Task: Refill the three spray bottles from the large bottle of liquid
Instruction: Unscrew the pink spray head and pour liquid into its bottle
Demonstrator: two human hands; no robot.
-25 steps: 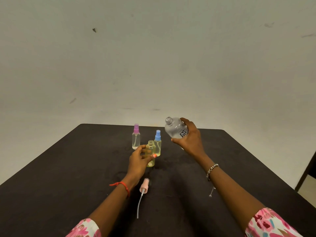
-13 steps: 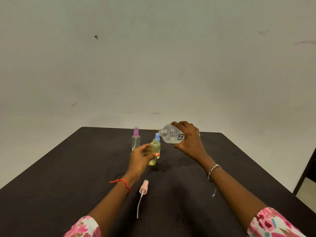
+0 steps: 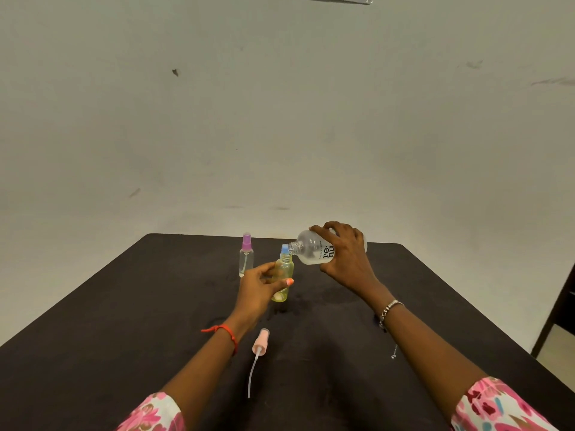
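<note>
My left hand grips a small yellow spray bottle with no top, held upright just above the dark table. My right hand grips the large clear bottle, tipped on its side with its open neck right over the yellow bottle's mouth. A blue-capped spray bottle stands mostly hidden behind the yellow one. A clear bottle with a purple sprayer stands to the left. The pink sprayer head with its dip tube lies on the table between my forearms.
The table's far edge runs just behind the bottles, in front of a pale wall. A dark post stands off the table's right edge. A thin chain charm dangles near my right forearm.
My right hand has tipped the large bottle from upright to nearly horizontal and brought its neck down to the yellow bottle's mouth. My left hand has kept its hold on the yellow bottle.
</note>
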